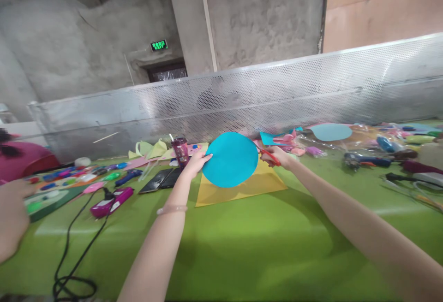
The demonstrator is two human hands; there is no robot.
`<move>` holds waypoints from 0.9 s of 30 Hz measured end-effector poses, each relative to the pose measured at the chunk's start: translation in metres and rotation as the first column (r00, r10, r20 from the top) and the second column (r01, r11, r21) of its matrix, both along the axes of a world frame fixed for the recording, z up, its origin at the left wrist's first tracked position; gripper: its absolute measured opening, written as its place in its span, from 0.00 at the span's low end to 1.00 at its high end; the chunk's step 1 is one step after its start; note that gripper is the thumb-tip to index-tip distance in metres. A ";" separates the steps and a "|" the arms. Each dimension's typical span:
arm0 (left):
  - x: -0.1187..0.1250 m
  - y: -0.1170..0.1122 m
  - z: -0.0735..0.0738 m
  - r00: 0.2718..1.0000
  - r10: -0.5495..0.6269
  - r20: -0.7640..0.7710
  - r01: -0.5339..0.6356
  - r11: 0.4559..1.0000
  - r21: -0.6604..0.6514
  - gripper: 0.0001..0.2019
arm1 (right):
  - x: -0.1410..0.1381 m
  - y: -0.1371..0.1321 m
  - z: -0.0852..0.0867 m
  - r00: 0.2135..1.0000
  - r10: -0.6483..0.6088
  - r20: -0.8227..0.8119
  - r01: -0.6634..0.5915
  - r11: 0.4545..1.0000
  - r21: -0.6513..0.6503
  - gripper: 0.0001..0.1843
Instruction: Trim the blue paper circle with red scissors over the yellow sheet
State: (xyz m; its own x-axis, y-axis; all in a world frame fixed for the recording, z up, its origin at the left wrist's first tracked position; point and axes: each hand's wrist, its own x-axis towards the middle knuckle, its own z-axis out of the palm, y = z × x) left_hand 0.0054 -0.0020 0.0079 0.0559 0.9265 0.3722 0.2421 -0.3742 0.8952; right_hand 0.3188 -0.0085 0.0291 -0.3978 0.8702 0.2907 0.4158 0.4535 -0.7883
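A round sheet of blue paper [230,160] is held up above the table, its face towards me. My left hand [198,163] pinches its left edge, thumb in front. At the right side, my right hand [278,156] is closed around red-handled scissors [272,156]. The scissors lie close to the circle's right edge; whether the blades touch it I cannot tell. Beneath the circle lies a yellow sheet [221,196] on the green tabletop [249,242]. Behind my right hand are blue paper offcuts [270,139].
Left of me stand a purple cup [180,151] with a straw, dark phones [155,181] and a magenta power strip [111,202] with a black cord. Another person's arm [12,219] reaches in at far left. A glue gun [367,160] lies right. A perforated metal barrier [242,99] runs behind.
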 end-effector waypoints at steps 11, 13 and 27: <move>0.001 -0.003 0.001 1.000 -0.027 0.008 0.027 0.999 -0.027 0.21 | -0.002 -0.003 0.003 1.000 -0.013 -0.007 0.013 1.000 -0.024 0.05; 0.001 -0.003 0.001 1.000 -0.015 -0.003 0.015 1.000 -0.024 0.20 | -0.001 -0.003 0.003 1.000 -0.005 -0.001 0.005 1.000 -0.022 0.06; -0.003 0.005 -0.004 0.998 -0.059 0.025 0.060 0.998 -0.036 0.19 | 0.001 -0.001 0.001 0.999 -0.012 0.030 0.012 1.000 0.011 0.06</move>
